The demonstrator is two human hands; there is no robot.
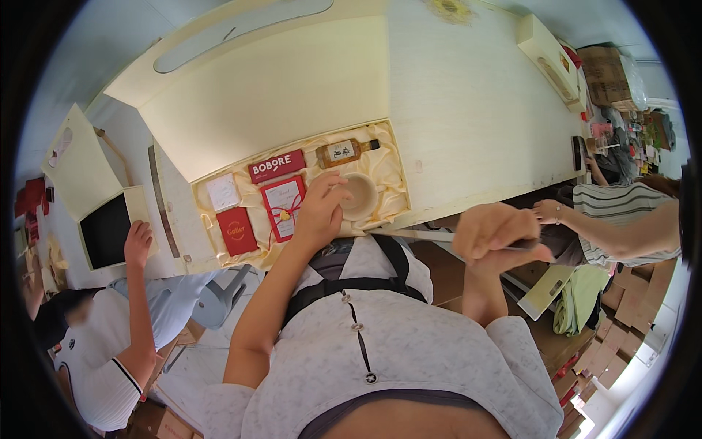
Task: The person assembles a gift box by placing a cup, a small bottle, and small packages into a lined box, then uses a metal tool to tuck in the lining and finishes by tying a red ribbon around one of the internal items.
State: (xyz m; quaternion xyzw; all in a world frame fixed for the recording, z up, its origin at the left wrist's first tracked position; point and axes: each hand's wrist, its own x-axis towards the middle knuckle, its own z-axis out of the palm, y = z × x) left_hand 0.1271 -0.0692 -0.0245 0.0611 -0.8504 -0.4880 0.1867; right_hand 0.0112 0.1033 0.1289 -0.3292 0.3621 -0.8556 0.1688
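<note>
My left hand point(324, 207) rests at the left rim of a round cream cup-like container point(363, 197), fingers apart and fingertips over its edge. Around the container is the pale satin lining point(388, 159) of an open cream gift box point(263, 93). A small amber bottle point(339, 153) lies above it. To the left are a dark red carton point(277, 166), a red-edged card tied with red cord point(284, 192), a white wrapped square point(224, 192) and a red packet point(237, 231). My right hand point(488, 236) is raised off the table edge with curled fingers; whether it holds something is unclear.
On the left, a person's hand point(138, 241) touches another open box with a black inside point(104, 233). At right, a person in a striped top point(620, 219) sits by the table point(466, 126). A closed cream box point(551, 63) stands far right; cardboard cartons point(630, 302) are stacked behind.
</note>
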